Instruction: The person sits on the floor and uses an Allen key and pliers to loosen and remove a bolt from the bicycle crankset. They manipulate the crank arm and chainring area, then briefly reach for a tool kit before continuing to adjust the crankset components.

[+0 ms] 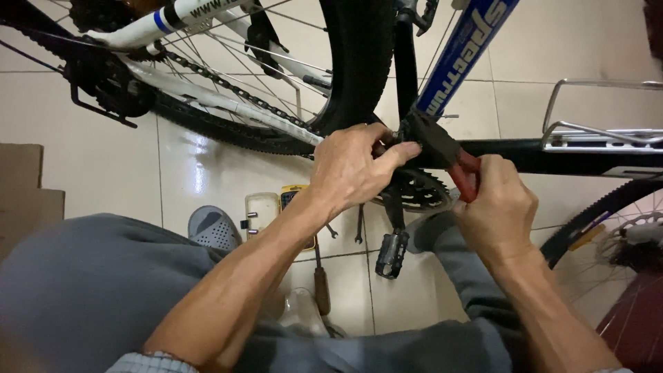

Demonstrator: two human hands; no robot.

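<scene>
While a pale, glossy tiled floor (207, 166) fills the room below, a bicycle stands across the top of the view, its black frame (525, 157) running right and a blue tube (456, 52) rising from the crank area. A brown cardboard edge (24, 186) shows at the left. On the tiles lie a small cream and yellow case (266, 207), two little wrenches (359, 224), a wooden-handled tool (322, 287) and a grey shoe (215, 229).

At the bottom bracket (425, 141), the left hand (352, 169) is pressed with fingers curled and thumb stretched onto the black part. The right hand (494, 207) is closed around red-handled pliers (466, 173), whose nose meets the same spot. The two hands sit near each other, not touching.

Below them the chainring (418, 190) and a pedal (391, 254) hang. The plier jaws are hidden by the bracket and thumb, so what they bite cannot be told. Both wheels are cut off by the frame edges.
</scene>
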